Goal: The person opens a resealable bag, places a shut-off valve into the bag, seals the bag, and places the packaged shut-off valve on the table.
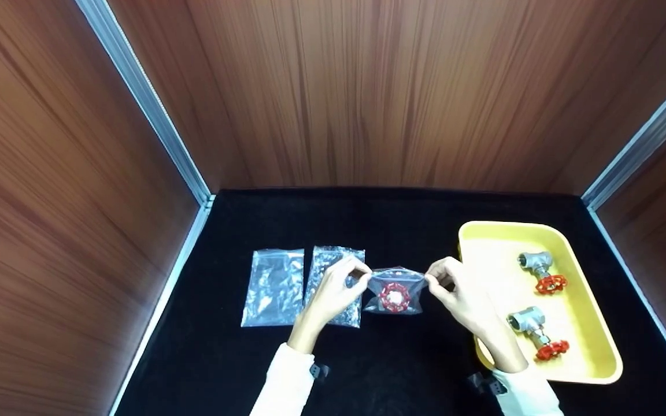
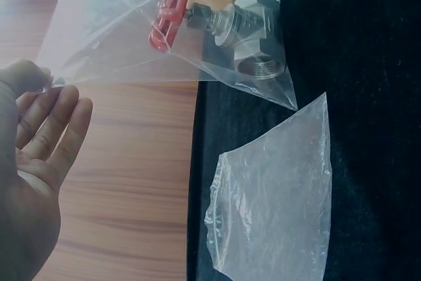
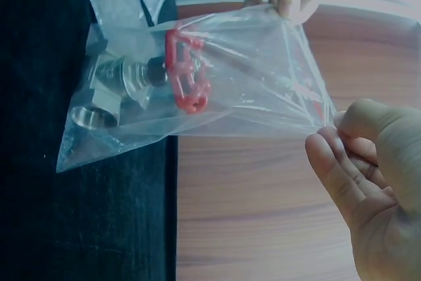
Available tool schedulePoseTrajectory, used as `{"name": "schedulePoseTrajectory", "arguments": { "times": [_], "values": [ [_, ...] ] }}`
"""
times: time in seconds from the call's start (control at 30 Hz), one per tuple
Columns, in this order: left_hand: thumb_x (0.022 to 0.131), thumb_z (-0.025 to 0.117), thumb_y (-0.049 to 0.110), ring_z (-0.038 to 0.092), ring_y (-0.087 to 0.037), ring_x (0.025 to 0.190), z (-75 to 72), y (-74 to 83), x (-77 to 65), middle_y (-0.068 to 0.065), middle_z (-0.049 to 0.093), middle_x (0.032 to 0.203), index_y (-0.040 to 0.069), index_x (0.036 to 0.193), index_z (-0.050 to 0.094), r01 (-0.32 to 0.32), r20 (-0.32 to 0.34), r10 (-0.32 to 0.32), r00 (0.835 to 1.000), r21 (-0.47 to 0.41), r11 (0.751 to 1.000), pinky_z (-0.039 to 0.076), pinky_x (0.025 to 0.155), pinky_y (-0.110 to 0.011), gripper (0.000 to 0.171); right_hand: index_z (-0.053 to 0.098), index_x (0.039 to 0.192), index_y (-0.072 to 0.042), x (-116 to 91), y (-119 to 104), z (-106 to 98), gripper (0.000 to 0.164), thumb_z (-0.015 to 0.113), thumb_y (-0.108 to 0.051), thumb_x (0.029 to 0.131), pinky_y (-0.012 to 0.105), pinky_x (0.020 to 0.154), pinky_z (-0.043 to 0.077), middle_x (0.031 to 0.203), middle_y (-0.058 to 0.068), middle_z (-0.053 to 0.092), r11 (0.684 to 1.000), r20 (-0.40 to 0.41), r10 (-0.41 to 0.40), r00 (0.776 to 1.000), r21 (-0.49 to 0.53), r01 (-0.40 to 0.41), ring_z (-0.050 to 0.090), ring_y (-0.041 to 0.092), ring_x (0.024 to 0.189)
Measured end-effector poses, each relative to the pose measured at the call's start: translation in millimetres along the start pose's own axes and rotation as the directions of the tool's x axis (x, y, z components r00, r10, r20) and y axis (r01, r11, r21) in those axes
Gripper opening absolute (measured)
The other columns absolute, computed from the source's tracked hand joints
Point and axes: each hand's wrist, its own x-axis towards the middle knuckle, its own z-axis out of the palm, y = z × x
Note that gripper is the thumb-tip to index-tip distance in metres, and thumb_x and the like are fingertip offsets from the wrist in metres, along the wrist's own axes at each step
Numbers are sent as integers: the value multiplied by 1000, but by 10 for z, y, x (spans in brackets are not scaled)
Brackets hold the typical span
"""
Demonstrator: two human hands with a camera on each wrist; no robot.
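A clear zip bag (image 1: 376, 305) stands upright between the two hands, its mouth at the top. Inside it is a metal valve (image 2: 253, 27) with a red handwheel (image 1: 394, 297); the wheel points up and the valve body rests at the bottom of the bag. My left hand (image 1: 336, 289) pinches the left corner of the bag's mouth between thumb and fingers. At the opposite corner, my right hand (image 1: 460, 292) pinches the edge with thumb and index finger. Between the hands the mouth is stretched taut, as the right wrist view shows too.
Two flat clear bags, the outer one (image 1: 274, 289) and one partly behind the left hand (image 1: 347, 315), lie on the black cloth (image 1: 402, 364). At the right a yellow tray (image 1: 593, 312) holds two valves with red handwheels (image 1: 551, 283). Wood-grain panels (image 1: 356, 98) enclose the table.
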Motion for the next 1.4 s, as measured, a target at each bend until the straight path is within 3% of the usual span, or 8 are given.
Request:
{"name": "schedulePoseTrajectory", "arguments": {
  "times": [0.37,0.63,1.0,1.27,1.4],
  "values": [
    [93,66,19,64,-15,90,46,-39,-24,-3,66,98,11,113,63,124,-5,-126,992,-146,981,57,80,-43,22,62,89,-10,-8,25,5,14,70,1,85,15,61,45,84,-8,61,999,-51,29,998,-42,-31,54,1,71],
    [96,62,28,65,-12,86,80,-23,-23,4,68,92,18,96,69,160,22,-159,987,-55,986,57,78,-29,13,62,88,-8,15,1,-1,14,71,2,84,14,59,45,81,-6,61,999,-70,43,997,-24,-45,55,1,66],
    [98,60,27,63,-7,79,116,7,-31,1,71,86,15,94,70,150,40,-147,988,-72,986,54,73,-23,16,60,87,-10,-13,-43,-39,13,70,-1,85,15,60,45,79,-8,59,997,-45,53,998,-62,-56,54,1,66],
    [98,58,30,63,-4,81,154,-4,-55,3,70,87,18,97,68,179,33,-177,984,-108,978,55,74,-25,16,60,91,-11,-18,-48,-48,12,71,-7,87,21,59,49,81,-9,58,987,-60,125,990,-94,-131,55,3,66],
    [98,59,30,63,-4,80,168,-9,-54,1,70,87,15,96,69,188,24,-187,982,-124,974,55,73,-24,17,61,94,-7,6,-31,-9,12,70,-5,86,18,60,48,92,-2,61,991,-81,82,993,-97,-90,56,6,71]
  ]
}}
